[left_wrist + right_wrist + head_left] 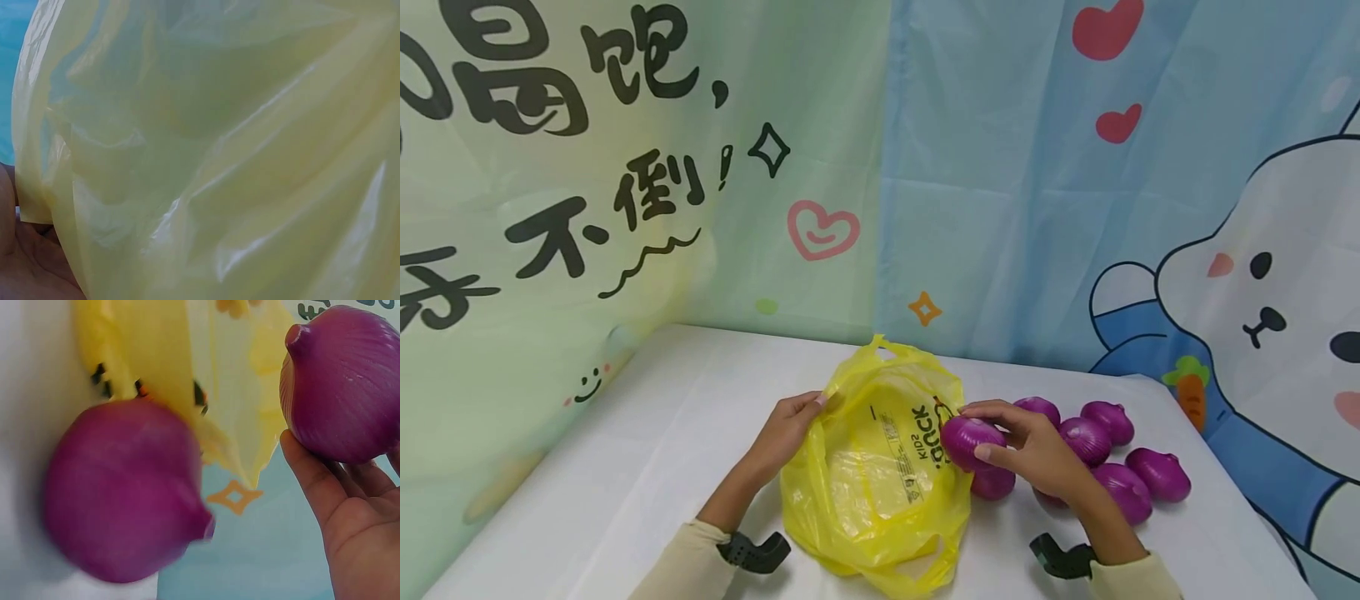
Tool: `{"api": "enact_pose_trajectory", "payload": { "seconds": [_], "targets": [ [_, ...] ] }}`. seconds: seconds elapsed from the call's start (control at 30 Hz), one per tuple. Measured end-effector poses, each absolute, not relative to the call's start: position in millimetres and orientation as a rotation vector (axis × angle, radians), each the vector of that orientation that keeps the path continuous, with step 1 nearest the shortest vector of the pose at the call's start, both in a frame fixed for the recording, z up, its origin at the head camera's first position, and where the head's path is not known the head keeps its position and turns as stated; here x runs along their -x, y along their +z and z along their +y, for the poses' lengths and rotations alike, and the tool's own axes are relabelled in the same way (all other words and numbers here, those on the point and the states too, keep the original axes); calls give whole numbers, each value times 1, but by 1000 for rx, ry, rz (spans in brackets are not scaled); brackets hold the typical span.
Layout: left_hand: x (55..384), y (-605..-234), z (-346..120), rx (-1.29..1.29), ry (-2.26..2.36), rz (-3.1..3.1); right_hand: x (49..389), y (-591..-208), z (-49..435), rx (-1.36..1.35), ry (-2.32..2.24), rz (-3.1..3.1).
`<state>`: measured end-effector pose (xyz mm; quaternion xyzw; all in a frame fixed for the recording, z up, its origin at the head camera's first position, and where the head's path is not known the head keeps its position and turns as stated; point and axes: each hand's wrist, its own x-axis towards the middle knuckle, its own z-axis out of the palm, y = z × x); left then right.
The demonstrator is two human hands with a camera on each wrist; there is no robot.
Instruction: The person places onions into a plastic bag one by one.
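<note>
A yellow plastic bag point(880, 467) with dark printing stands on the table, its mouth spread toward me. My left hand point(792, 427) pinches the bag's left rim; in the left wrist view the bag's film point(206, 144) covers nearly everything, with part of the hand point(37, 262) at the lower left corner. My right hand point(1037, 446) grips a purple onion point(970, 442) at the bag's right rim, fingers over it and thumb below. The right wrist view shows that held onion point(344, 387) above the palm. Another onion point(994, 482) lies beneath it on the table beside the bag.
Several more purple onions point(1157, 475) lie grouped on the white table point(700, 400) to the right, some partly behind my right hand. A printed cloth backdrop point(970, 183) hangs behind the table's far edge. Each wrist wears a black strap mount point(752, 552).
</note>
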<state>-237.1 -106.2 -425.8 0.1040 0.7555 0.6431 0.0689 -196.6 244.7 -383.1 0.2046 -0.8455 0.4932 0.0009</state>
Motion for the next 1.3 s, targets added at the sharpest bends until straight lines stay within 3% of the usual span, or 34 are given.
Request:
{"api": "enact_pose_trajectory", "payload": {
  "seconds": [0.53, 0.83, 1.07, 1.3],
  "targets": [
    [214, -389, -103, -382, 1924, 2272, 249, -380, 195, -922, 1743, -2598],
    [215, -390, -103, -381, 1924, 2246, 263, -395, 177, -897, 1766, -2648],
    [233, -422, -104, -349, 1936, 2267, 270, -410, 168, -855, 1732, -2727],
    [235, -424, -104, -316, 1949, 2287, 269, -421, 162, -840, 1730, -2753]
  ]
}}
